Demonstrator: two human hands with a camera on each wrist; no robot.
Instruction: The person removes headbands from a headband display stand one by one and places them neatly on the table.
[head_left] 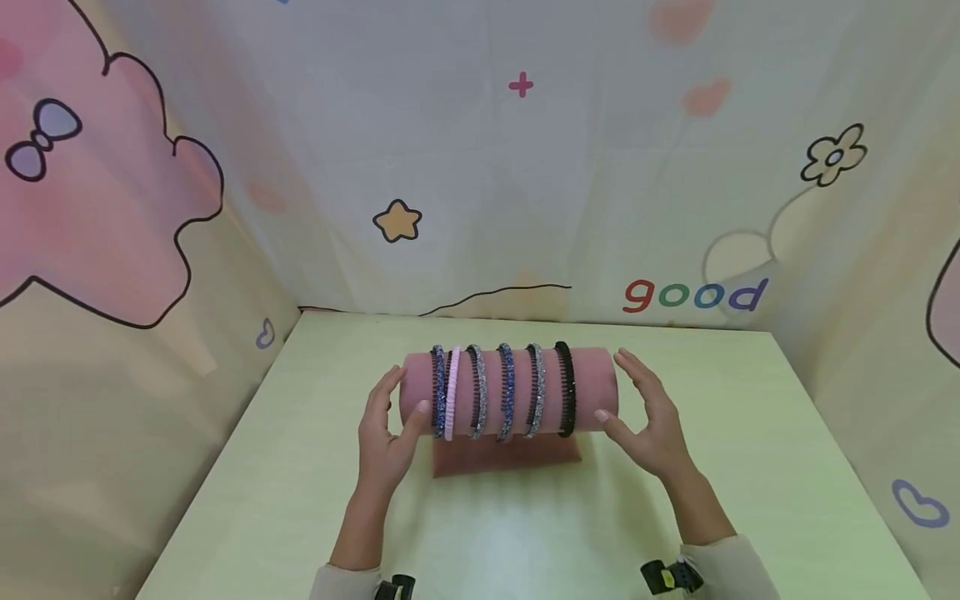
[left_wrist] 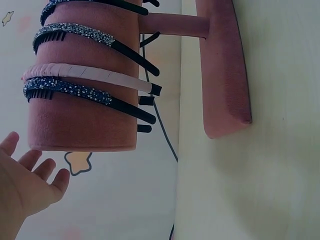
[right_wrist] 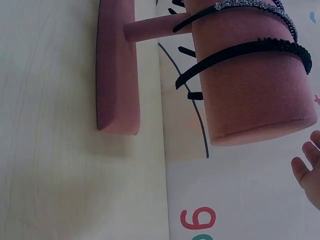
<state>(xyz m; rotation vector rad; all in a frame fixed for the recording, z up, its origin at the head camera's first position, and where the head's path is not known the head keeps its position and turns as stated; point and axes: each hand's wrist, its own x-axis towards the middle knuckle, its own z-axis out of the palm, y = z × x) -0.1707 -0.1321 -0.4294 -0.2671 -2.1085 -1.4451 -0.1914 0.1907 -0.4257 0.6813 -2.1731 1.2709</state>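
Observation:
A pink velvety display roll (head_left: 596, 392) stands crosswise on the table, with several headbands around it. From left to right come a blue glittery headband (left_wrist: 70, 89), a pale pink one (head_left: 452, 393), silver and blue glittery ones alternating, and a black one (right_wrist: 240, 51) at the right. My left hand (head_left: 384, 442) is at the roll's left end, fingers spread and thumb at its front edge. At the opposite end my right hand (head_left: 654, 421) mirrors it, thumb by the front edge and fingers loosely extended. Neither hand grips the roll in the wrist views.
The roll's slim post (left_wrist: 172, 25) joins a flat pink base (head_left: 510, 458) on the pale table (head_left: 300, 500). A printed cloth backdrop (head_left: 480, 167) rises behind the table and along both sides.

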